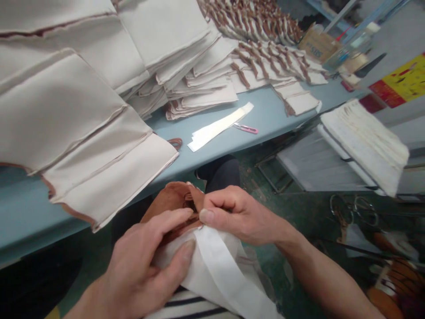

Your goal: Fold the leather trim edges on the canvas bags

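Head view: our left hand [146, 266] and right hand [234, 217] pinch a white cotton bag with tan leather trim [212, 259] between them at six o'clock. Its long axis runs from the leather edge at twelve toward five o'clock. The right hand sits nearer that edge. Stacked cream canvas panels [83, 110] cover the pale blue table [265, 110] at eleven o'clock.

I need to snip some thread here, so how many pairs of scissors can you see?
1. The pair of scissors sits low on the right of the view, beyond the right hand. Others could be hidden under the stacked cloth.
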{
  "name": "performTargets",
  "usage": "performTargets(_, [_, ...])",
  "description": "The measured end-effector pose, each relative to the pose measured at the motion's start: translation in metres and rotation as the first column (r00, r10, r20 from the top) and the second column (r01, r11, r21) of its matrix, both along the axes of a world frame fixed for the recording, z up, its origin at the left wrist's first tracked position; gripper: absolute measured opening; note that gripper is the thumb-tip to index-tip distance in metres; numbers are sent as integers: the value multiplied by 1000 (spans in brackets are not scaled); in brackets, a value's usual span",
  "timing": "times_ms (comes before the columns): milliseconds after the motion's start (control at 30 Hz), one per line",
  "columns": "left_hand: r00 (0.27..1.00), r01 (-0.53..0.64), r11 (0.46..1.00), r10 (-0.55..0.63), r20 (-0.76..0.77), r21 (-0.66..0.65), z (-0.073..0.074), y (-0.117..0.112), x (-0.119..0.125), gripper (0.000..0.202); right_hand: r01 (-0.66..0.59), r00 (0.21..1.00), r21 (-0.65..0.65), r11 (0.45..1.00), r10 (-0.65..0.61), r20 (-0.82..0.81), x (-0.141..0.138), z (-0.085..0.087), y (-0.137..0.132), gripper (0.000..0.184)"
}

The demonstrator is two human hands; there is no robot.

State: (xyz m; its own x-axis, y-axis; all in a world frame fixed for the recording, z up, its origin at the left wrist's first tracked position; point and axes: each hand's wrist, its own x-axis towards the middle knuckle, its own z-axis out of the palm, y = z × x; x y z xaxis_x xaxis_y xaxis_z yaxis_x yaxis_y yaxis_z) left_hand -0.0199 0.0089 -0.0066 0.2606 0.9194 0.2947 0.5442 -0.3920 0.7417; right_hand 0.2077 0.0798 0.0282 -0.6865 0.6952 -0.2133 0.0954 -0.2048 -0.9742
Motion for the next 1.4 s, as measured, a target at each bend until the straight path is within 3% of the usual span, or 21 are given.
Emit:
performTargets(67, [993, 88, 993, -81, 84, -80, 8, 4, -1, 17, -43, 997, 200, 979, 28, 74, 4, 4, 1, 48])
performTargets(167, [965, 243, 934, -205, 163, -262, 14, 10, -2, 40, -113, 986, 496, 861, 37, 160, 4, 3, 0, 39])
performTargets(200, [960, 269, 924, -235, 152, -271, 13, 11, -2, 43, -131, 984, 569, 812, 37, 173, 4, 1, -2, 37])
performTargets(267, [957, 287, 947, -278, 82, -142, 8, 9, -3, 40, -153, 981, 647, 747, 35, 191, 4, -2, -6, 35])
performTargets(367, [954, 301, 944, -295, -60, 134, 0, 5, -7, 32, -162, 979, 654, 739, 34, 203, 3, -7, -12, 34])
performTargets(433, [948, 317, 932, -305, -91, 174, -2, 3, -12, 33, -171, 977, 650, 741, 42, 210, 2, -7, -14, 36])
performTargets(533, [942, 335, 940, -333, -28, 66, 3, 5, -21, 31, -201, 972, 678, 707, 59, 226, 1, -3, -14, 38])
performTargets(667, [935, 353, 905, -331, 127, -238, 18, 12, -20, 26, -222, 967, 753, 620, 45, 249, -1, 6, -12, 38])
performTargets(767, [935, 344, 905, -305, 181, -251, 25, 17, -10, 34, -200, 973, 788, 583, 24, 228, -4, 8, -11, 38])
performTargets(833, [938, 327, 924, -293, 183, -197, 26, 19, -3, 37, -169, 982, 786, 595, 28, 189, -5, 6, -11, 38])
performTargets(1000, [913, 381, 920, -359, 195, -91, 22, 20, 3, 49, -134, 989, 687, 714, 138, 50, -5, -2, -12, 44])
performTargets(1067, [907, 405, 910, -388, 164, -92, 23, 21, 4, 51, -150, 987, 683, 715, 143, 67, -3, -3, -14, 46])
performTargets(1167, [905, 423, 903, -415, 96, -79, 25, 19, 6, 49, -219, 976, 707, 672, 149, 160, 1, 3, -15, 50])
performTargets(1267, [919, 395, 917, -393, 39, -59, 23, 13, 13, 42, -292, 954, 752, 591, 121, 275, 5, 10, -16, 53])
performTargets(1400, [966, 247, 967, -250, 59, 63, 11, -2, 24, 41, -219, 970, 858, 464, 13, 241, 4, 2, -15, 56])
